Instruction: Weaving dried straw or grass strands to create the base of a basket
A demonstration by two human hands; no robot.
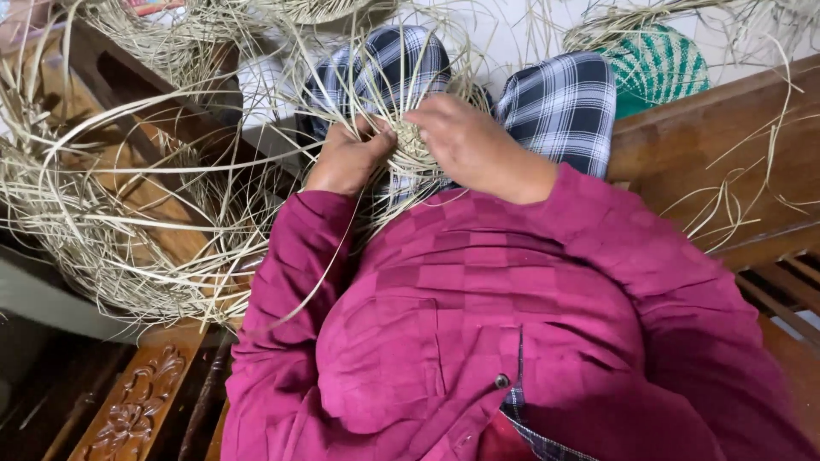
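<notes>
The left hand (350, 158) and the right hand (470, 145) both pinch the small woven straw disc (412, 141) on the lap, which steadies it. Its loose strands (342, 68) fan outward, free for working.

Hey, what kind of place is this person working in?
Likely a home weaving spot: carved wooden bench, heaps of loose straw strands, a green woven basket, and both hands, left, right, on a small woven piece.

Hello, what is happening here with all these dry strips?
A person in a magenta shirt sits on a wooden bench. The left hand and right hand grip a small woven straw piece on the lap, loose strands spreading outward. Straw bundles lie beside them.
</notes>
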